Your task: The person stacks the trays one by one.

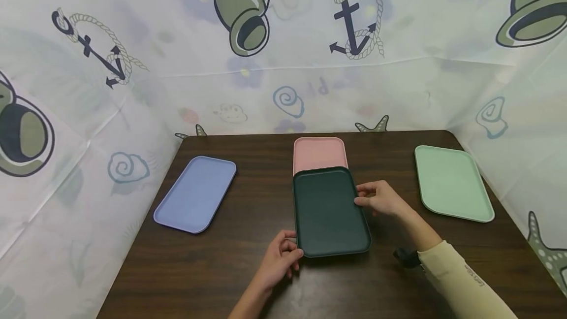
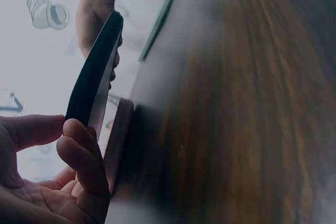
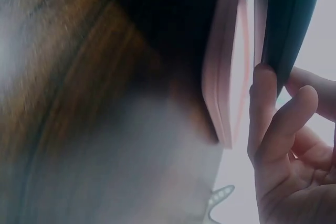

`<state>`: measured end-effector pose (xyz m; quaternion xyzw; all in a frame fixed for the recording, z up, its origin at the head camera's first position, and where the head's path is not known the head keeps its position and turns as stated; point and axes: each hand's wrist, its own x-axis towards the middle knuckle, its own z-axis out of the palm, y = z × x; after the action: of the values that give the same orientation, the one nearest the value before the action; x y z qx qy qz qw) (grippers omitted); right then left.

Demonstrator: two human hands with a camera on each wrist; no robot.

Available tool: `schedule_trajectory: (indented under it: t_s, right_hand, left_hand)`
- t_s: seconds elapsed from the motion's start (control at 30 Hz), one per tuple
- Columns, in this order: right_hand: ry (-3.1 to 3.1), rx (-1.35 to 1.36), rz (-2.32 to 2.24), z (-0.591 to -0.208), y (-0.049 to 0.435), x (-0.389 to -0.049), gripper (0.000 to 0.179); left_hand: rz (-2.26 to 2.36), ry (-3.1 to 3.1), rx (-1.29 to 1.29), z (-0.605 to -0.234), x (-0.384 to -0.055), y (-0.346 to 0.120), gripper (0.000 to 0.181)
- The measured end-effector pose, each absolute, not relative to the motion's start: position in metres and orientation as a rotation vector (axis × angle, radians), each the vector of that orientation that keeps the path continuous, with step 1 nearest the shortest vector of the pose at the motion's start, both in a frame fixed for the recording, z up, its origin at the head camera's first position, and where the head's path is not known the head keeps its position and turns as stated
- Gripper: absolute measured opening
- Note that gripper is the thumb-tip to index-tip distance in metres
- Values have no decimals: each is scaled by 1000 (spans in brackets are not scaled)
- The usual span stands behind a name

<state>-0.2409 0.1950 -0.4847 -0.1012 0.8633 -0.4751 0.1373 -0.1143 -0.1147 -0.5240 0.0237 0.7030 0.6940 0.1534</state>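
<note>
Both hands hold a dark green rectangular tray [image 1: 332, 213], raised off the table in the wrist views. My left hand [image 1: 279, 257] pinches its near left corner, thumb on the rim and fingers beneath. On the opposite long side, my right hand [image 1: 380, 198] pinches the right edge between thumb and fingers. Just behind lies a pink tray [image 1: 320, 154], its near part hidden by the dark green one in the head view. The right wrist view shows the pink tray [image 3: 223, 77] lower than the held tray [image 3: 291, 19], with a gap between them.
A blue tray [image 1: 196, 194] lies at the left of the dark wooden table [image 1: 212, 274]. A light green tray [image 1: 454, 183] lies at the right. Printed white cloth [image 1: 186, 97] hangs behind the table and along both sides.
</note>
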Motion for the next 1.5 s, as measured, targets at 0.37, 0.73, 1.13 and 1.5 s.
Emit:
schedule_trajectory:
  t_s: [0.37,0.73,1.13,1.5]
  right_hand:
    - [2521,-248,-1411,-505,184,-248,44]
    - [2576,-171,-1379,-511,183,-256,44]
    - [2616,-205,-1374,-511,182,-269,42]
    - [2625,-213,-1321,-508,179,-284,43]
  left_hand:
    - [1964,2088,35,-538,-132,-125,40]
    - [1929,2165,43,-538,-145,-123,43]
    - [1874,2278,19,-536,-168,-121,44]
    - [1862,2348,-26,-534,-188,-112,43]
